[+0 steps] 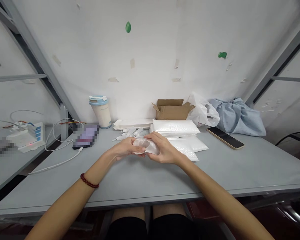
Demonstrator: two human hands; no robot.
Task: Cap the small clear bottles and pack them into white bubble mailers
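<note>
Between both hands is a white bubble mailer [152, 147], its mouth spread into a rounded opening, held just above the grey table. My left hand [130, 148] grips its left edge with the thumb on top. On the other side my right hand [165, 150] pinches the right edge, thumb and fingers wrapped round it. What lies inside the mailer cannot be made out. Behind my left hand lie several small clear plastic pieces [127, 133] in a heap. A stack of white bubble mailers [176, 126] sits behind my right hand, some fanned out toward me.
An open cardboard box [173, 112], a white plastic bag [202, 111] and a blue cloth bundle [237, 116] line the wall. A phone [225, 137] lies right. Leftward are a cup [100, 112], a charging phone [86, 136], its cable [57, 165] and a power strip [31, 138].
</note>
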